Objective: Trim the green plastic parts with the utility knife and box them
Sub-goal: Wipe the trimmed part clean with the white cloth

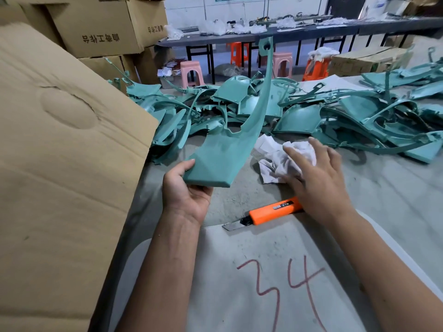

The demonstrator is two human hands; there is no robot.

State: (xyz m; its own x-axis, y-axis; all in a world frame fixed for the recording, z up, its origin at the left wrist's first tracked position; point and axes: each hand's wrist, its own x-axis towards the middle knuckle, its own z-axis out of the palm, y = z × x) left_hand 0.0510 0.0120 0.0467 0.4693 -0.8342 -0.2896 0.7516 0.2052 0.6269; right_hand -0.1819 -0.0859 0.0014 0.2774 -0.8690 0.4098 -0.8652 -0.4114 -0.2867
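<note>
One thin, stiff green fairing panel (pixel 225 149), which we judge light, is gripped at its broad base by our left hand (pixel 185 195), frame centre; right hand (pixel 316 178), fingers relaxed, rests on white rag (pixel 275 161).

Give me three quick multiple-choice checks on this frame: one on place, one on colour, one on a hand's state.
1. The utility knife lies:
A. on the table, partly under the right hand
B. in the box
C. on a stool

2. Its handle is:
A. green
B. orange
C. black

3. The left hand:
A. lies flat
B. holds a rag
C. grips a green plastic part

A: knife on the table, right hand over its rear end.
B: orange body.
C: fingers curl round the green plastic part.
</note>
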